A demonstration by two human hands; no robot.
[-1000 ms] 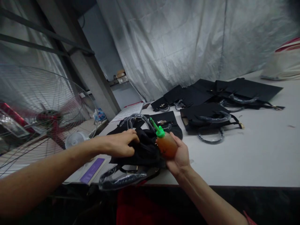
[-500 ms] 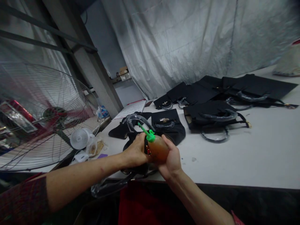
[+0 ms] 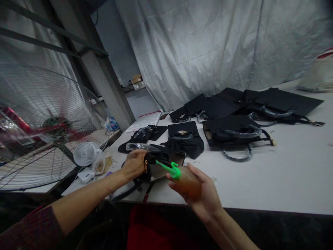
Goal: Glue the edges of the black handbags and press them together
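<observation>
My right hand (image 3: 205,194) is wrapped round a squeeze bottle (image 3: 187,182) of amber liquid, tilted so that its green nozzle points left. The nozzle's tip is beside the opening of a black handbag (image 3: 166,152) at the table's near edge. My left hand (image 3: 135,163) grips the upper edge of this bag, close to a gold zip pull (image 3: 146,166). A pale lining shows inside the bag. One of its handles (image 3: 140,147) is wrapped in clear plastic. The left fingertips are partly hidden behind the bag's edge.
More black handbags (image 3: 230,130) with plastic-wrapped handles lie across the white table (image 3: 260,180). On the left stand a large caged fan (image 3: 56,128) and a small white fan (image 3: 84,153). A printed sheet (image 3: 143,121) lies at the back, before a silvery curtain (image 3: 203,48).
My right hand has moved right and slightly down with the bottle, away from my left hand. My left hand has shifted left, and the bag's opening now shows.
</observation>
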